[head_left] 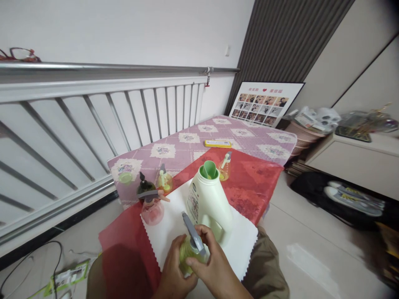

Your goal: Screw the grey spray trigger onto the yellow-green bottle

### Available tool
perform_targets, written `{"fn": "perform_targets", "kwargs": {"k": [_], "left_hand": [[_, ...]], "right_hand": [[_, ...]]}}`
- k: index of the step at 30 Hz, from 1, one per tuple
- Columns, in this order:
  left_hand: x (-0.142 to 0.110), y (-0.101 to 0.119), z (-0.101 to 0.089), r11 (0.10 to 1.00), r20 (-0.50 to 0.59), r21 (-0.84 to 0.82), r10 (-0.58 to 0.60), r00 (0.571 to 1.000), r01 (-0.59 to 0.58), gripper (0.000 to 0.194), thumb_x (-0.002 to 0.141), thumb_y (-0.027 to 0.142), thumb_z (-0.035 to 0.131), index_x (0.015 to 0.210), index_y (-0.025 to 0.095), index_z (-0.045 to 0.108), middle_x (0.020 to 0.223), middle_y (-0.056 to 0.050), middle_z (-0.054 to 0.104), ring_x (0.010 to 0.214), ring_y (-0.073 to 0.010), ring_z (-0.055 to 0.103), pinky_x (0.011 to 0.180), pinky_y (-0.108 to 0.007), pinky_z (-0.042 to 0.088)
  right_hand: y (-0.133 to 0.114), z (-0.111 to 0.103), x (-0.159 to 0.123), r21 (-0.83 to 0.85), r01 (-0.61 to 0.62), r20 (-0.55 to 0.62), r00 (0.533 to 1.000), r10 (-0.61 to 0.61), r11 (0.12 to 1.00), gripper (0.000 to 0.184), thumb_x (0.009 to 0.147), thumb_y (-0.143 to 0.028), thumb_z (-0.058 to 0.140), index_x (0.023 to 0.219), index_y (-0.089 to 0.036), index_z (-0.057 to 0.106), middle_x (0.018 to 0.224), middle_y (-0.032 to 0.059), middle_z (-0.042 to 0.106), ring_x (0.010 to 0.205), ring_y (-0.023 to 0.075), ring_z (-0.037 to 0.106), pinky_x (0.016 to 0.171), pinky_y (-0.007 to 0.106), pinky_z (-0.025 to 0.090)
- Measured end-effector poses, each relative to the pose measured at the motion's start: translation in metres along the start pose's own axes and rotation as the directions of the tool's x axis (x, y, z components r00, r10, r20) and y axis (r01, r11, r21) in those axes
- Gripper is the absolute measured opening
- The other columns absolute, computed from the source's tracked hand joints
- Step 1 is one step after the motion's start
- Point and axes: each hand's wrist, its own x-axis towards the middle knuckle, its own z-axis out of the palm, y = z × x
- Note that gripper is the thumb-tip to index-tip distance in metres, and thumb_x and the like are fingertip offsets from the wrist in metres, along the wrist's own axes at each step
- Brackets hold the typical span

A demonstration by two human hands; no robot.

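Cupping sprayer (186,254) between left hand (175,265) and right hand (215,265)

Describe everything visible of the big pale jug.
The jug is pale green and looks like smooth plastic. It stands on the white mat, capless, with a darker green spout set inside its round mouth. A printed label covers part of its left side; the handle opening is low, facing the wearer. Whether the right hand's fingers touch it is unclear, as are its contents.
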Motion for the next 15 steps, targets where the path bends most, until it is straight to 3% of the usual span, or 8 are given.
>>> {"fn": "perform_targets", "kwargs": {"k": [2, 3, 7, 15], "left_hand": [[0.001, -0.001, 0.000, 1.000, -0.009, -0.002, -0.005, 1.000, 0.005, 0.079, 0.063, 0.023, 0.069, 0.135, 0.019, 0.038, 0.137, -0.015, 0.055, 0.126, -0.0318, 0.055, 0.108, -0.046, 0.045], [0.001, -0.002, 0.000, 1.000, -0.009, 0.001, -0.014, 1.000, 0.014, 0.079, 0.062, 0.023, 0.069, 0.135, 0.019, 0.038, 0.137, -0.015, 0.055, 0.127, -0.0318, 0.054, 0.109, -0.046, 0.045], [0.000, -0.006, 0.000, 0.999, 0.010, 0.026, -0.038, 0.999, 0.038, 0.079, 0.061, 0.020, 0.065, 0.134, 0.018, 0.036, 0.137, -0.014, 0.054, 0.130, -0.0316, 0.051, 0.112, -0.048, 0.042], [0.000, -0.018, 0.002, 1.000, 0.021, 0.023, 0.013, 1.000, -0.014, 0.083, 0.058, 0.017, 0.063, 0.135, 0.020, 0.033, 0.139, -0.014, 0.051, 0.133, -0.0323, 0.048, 0.114, -0.049, 0.039]], "right_hand": [[-0.002, -0.008, -0.001, 0.007, 0.041, 0.071, 0.997, -0.042, 0.999, 0.059, 0.068, -0.015, 0.064, 0.125, -0.023, 0.048, 0.125, 0.0086, 0.059, 0.120, 0.0249, 0.054, 0.107, 0.044, 0.039], [-0.003, -0.011, 0.000, -0.002, 0.076, 0.093, 0.993, -0.075, 0.997, 0.054, 0.073, -0.018, 0.062, 0.125, -0.023, 0.050, 0.128, 0.0098, 0.058, 0.123, 0.0252, 0.052, 0.109, 0.044, 0.037], [-0.005, -0.019, 0.002, -0.068, 0.191, 0.083, 0.979, -0.185, 0.979, 0.023, 0.084, -0.024, 0.056, 0.106, -0.022, 0.064, 0.114, 0.0094, 0.061, 0.113, 0.0228, 0.057, 0.101, 0.039, 0.044], [-0.014, -0.026, 0.005, -0.071, 0.232, 0.144, 0.965, -0.221, 0.970, 0.012, 0.080, -0.018, 0.058, 0.090, -0.022, 0.063, 0.093, 0.0022, 0.060, 0.094, 0.0186, 0.061, 0.089, 0.032, 0.048]]}}
